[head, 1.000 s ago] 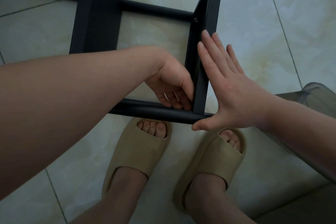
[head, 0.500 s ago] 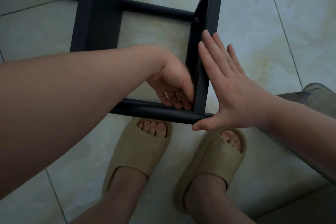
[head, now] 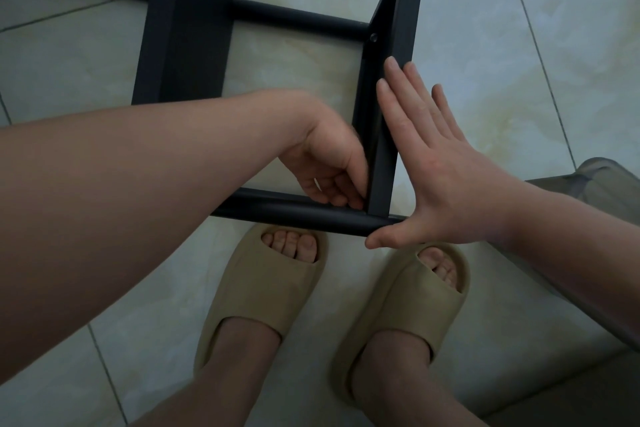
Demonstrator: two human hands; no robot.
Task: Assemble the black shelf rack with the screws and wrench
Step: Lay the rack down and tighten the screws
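Floor: pale glossy tiles (head: 519, 80) with thin dark grout lines fill the background, marbled faintly yellow toward the upper right.
Rack: black shelf rack (head: 194, 28) lies on the tiles across the upper half of the frame, made of round tubes and flat panels.
Near tube: a round bar (head: 294, 211) runs across mid-frame just above the toes, and its right end meets a flat upright panel (head: 384, 163).
Screw: one dark screw head (head: 373, 37) sits in that panel, higher up, where a second tube joins it.
Left hand: left hand (head: 329, 166) reaches in from the left edge and sits inside the frame, with its fingers curled tight into the inner corner where panel and near tube meet. The fingertips touch both parts. I cannot tell whether they pinch anything, as the grip is hidden.
Right hand: right hand (head: 440, 166) is spread flat with straight fingers laid against the outer face of the panel, the thumb stretched out under the tube's end. It holds nothing.
Feet: two beige slide sandals, one (head: 263, 291) at lower centre and the other (head: 398, 315) to its right, stand just below the near tube.
Right edge: grey-green fabric (head: 602, 173).
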